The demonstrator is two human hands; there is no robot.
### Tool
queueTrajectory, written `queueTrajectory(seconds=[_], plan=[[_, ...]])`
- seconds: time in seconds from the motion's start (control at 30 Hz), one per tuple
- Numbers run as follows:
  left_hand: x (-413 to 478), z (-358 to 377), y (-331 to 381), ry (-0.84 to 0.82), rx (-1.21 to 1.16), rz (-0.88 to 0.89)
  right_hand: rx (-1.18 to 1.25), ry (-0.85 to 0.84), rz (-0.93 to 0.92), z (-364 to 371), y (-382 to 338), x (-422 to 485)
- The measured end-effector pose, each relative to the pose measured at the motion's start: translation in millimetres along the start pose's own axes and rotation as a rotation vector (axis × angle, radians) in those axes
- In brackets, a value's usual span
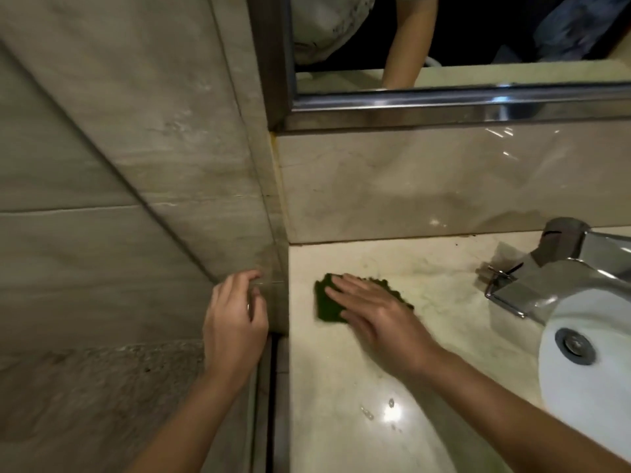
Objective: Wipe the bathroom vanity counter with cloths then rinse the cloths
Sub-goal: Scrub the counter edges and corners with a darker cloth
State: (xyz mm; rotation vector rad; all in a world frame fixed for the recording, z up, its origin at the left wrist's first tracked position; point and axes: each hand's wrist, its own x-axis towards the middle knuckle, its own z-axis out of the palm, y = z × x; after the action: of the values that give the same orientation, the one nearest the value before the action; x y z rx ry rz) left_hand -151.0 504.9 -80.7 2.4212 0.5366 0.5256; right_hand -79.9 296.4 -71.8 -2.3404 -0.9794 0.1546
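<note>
A dark green cloth (pixel 326 302) lies flat on the pale marble vanity counter (pixel 426 288), near the back left corner. My right hand (pixel 379 319) presses down on it with straight fingers, covering most of the cloth. My left hand (pixel 235 319) is off the counter to the left, its fingertips touching the stone side wall (pixel 136 199) with fingers loosely bent and nothing held.
A chrome faucet (pixel 553 268) stands at the right, over a white basin (pixel 587 367) with a metal drain. A marble backsplash (pixel 444 182) runs behind the counter, with a framed mirror (pixel 461 46) above. A dark gap separates the counter from the side wall.
</note>
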Motion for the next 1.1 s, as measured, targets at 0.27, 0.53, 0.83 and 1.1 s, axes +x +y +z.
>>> queueTrajectory(seconds=[0.27, 0.53, 0.83, 1.1], plan=[[-10, -1, -12, -0.027, 0.012, 0.025, 0.080, -0.040, -0.058, 15, -23, 6], [-14, -5, -14, -0.049, 0.006, 0.031, 0.057, 0.089, 0.017, 30, -25, 54], [-17, -2, -10, -0.064, -0.045, 0.029, -0.020, 0.182, 0.157, 51, -43, 53], [-14, 3, 6, -0.073, -0.026, 0.042, -0.127, 0.437, 0.613, -35, 50, -4]])
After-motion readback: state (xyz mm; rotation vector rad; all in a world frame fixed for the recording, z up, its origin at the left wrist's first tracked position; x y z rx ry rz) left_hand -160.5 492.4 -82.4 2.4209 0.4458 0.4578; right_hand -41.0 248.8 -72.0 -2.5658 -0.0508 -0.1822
